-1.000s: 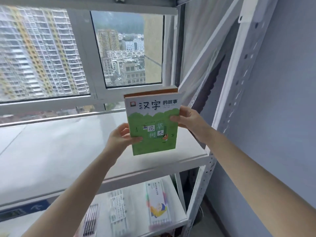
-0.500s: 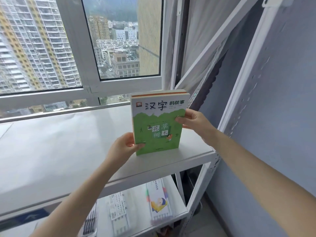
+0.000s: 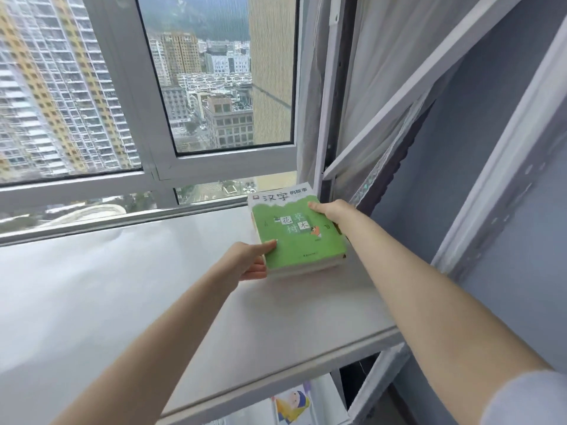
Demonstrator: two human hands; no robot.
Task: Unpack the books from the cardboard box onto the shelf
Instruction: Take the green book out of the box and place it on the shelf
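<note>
A small stack of books point(image 3: 299, 237) with a green and white cover on top lies flat at the back right of the white top shelf point(image 3: 153, 302). My left hand point(image 3: 248, 260) grips the stack's near left corner, thumb on the cover. My right hand point(image 3: 333, 210) holds the stack's right edge, thumb on the cover. The cardboard box is out of view.
A large window point(image 3: 147, 87) stands right behind the shelf. The shelf's white perforated upright point(image 3: 503, 167) and a grey wall rise at the right. A lower shelf holds a book with a cartoon cover point(image 3: 291, 404).
The books were held upright above the shelf; both hands have tipped them back and laid them flat at the shelf's back right. The view has moved closer.
</note>
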